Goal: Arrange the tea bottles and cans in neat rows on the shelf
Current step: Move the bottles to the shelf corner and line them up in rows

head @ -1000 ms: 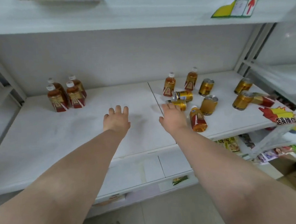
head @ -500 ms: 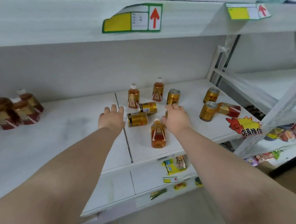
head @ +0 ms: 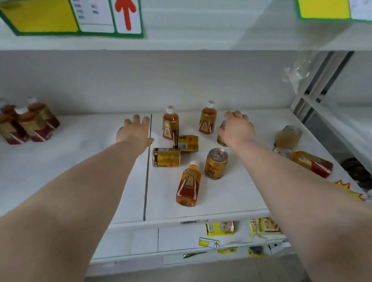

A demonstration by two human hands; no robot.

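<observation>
On the white shelf (head: 229, 201), two tea bottles (head: 170, 124) (head: 207, 118) stand upright near the back. Two gold cans (head: 186, 143) (head: 166, 157) lie on their sides, and another gold can (head: 215, 163) stands upright. One tea bottle (head: 188, 184) lies with its cap pointing back. My left hand (head: 135, 131) rests flat, fingers apart, just left of the shelf seam and holds nothing. My right hand (head: 237, 127) curls over the top of an upright gold can (head: 221, 138), mostly hiding it. Several bottles (head: 23, 125) stand grouped at the far left.
At the right end sit a blurred can (head: 288, 137) and a lying bottle (head: 309, 162). The upper shelf edge carries price labels (head: 68, 14). A metal upright (head: 309, 92) bounds the right side. Yellow snack packets (head: 222, 227) lie on the shelf below.
The view has moved closer and to the right. My right hand has reached back from the near can to the rear one and closed over it. My left hand has edged forward beside the seam.
</observation>
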